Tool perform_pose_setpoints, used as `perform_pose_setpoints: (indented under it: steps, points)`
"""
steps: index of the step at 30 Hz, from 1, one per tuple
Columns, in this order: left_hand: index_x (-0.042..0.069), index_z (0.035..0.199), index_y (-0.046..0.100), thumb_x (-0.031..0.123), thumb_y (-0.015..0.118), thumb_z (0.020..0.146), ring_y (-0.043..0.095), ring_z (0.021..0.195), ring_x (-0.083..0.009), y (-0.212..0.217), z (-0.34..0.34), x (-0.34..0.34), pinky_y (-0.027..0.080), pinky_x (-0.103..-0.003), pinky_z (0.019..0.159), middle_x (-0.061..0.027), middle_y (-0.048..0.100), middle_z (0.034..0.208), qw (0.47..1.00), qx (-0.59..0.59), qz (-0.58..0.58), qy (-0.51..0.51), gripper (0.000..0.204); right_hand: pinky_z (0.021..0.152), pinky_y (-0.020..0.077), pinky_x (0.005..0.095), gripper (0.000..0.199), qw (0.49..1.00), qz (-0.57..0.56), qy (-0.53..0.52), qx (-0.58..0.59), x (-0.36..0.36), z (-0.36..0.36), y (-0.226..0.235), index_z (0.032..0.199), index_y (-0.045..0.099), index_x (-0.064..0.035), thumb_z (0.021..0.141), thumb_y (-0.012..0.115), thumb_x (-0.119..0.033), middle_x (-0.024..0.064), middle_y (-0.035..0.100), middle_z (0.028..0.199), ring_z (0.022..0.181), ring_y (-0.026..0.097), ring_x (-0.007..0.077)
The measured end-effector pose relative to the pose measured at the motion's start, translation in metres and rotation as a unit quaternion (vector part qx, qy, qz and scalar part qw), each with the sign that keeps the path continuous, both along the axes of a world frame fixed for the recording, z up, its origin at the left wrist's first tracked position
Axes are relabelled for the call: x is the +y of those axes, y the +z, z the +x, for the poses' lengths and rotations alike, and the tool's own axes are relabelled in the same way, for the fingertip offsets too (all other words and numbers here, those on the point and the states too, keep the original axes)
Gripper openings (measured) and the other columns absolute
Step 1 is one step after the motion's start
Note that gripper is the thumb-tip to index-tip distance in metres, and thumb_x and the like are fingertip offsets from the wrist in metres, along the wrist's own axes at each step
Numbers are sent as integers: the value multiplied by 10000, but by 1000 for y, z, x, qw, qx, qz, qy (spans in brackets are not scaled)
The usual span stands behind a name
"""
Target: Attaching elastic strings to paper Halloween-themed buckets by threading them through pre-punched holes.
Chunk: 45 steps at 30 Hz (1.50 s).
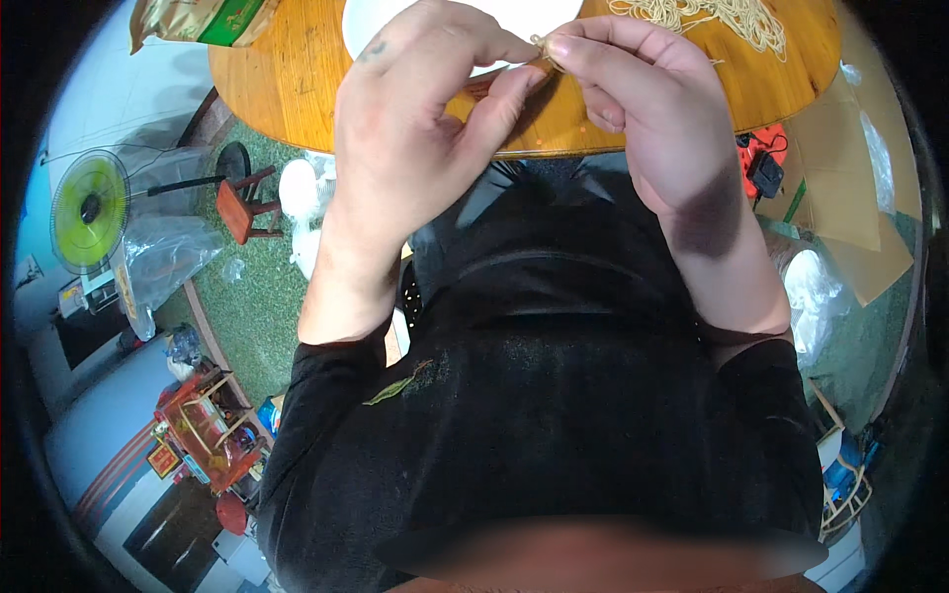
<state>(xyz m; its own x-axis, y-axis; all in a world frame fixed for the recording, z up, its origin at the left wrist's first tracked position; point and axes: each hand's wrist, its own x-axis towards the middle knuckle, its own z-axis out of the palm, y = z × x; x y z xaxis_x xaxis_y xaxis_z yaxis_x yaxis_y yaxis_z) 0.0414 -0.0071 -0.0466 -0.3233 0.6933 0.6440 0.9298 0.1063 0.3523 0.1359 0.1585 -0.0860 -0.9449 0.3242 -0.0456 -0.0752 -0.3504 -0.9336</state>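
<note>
Overhead, a round wooden bench (297,89) fills the top of the view, carrying a white plate (361,30), a loose heap of pale thin noodles (722,20) and a green-and-gold packet (198,18) at its left edge. Below it lies a green carpet (257,296) with a small red stool (242,208), a green fan (89,208) beside clear plastic bags, and flattened cardboard (840,168) off to the right.

Both hands meet just above the bench's near edge. The left hand (405,128) is curled, thumb and forefinger pressed together at a small tan bit (542,44); the right hand (633,99) pinches the same bit from the other side, its remaining fingers folded in. The bit sits between the fingertips, in front of the plate.

What the bit is cannot be told; it is tiny and mostly covered by fingertips. The plate is cut off by the top edge and hidden behind the left hand. Dark clothing fills the lower view, and the corners are black.
</note>
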Motion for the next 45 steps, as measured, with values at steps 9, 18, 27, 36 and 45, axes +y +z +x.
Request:
perform_pose_setpoints:
  steps: [9, 18, 27, 36, 45]
  points:
    - [23, 921, 743, 17, 852, 792, 715, 831, -230, -12, 8, 4, 552, -305, 746, -85, 745, 929, 998, 46, 16, 49, 168, 552, 309, 201, 182, 991, -125, 39, -25, 1, 6, -3, 1084, 717, 20, 998, 656, -128, -52, 546, 761, 599, 402, 12]
    - [54, 919, 752, 29, 845, 771, 701, 771, -235, -29, -5, 2, 543, -332, 700, -73, 718, 878, 993, 90, 64, 31, 177, 529, 275, 205, 109, 971, -232, 55, -15, -6, 8, -3, 968, 718, -32, 963, 715, -141, -67, 556, 779, 607, 393, -1]
    - [72, 873, 737, 56, 818, 776, 685, 738, -241, -32, 0, 2, 534, -352, 680, -53, 696, 824, 991, 72, 90, 62, 128, 555, 315, 205, 219, 984, -175, 30, -31, -16, 11, 1, 1129, 727, 23, 1011, 646, -142, -58, 555, 758, 608, 413, 19]
    - [-6, 931, 684, 9, 735, 909, 657, 824, -197, -18, 15, -1, 509, -281, 783, -85, 694, 887, 994, -21, 36, 102, 57, 636, 478, 231, 365, 864, 459, -143, 148, -15, 7, -3, 1129, 742, -22, 779, 827, 42, 33, 666, 876, 754, 607, 86]
    - [-15, 953, 660, 28, 709, 932, 659, 849, -217, -15, 10, -7, 513, -304, 800, -108, 683, 923, 994, -12, 19, 104, 69, 654, 491, 319, 135, 839, 500, -142, 159, -7, 5, 26, 932, 756, -21, 805, 773, 22, 111, 619, 831, 730, 628, 245]
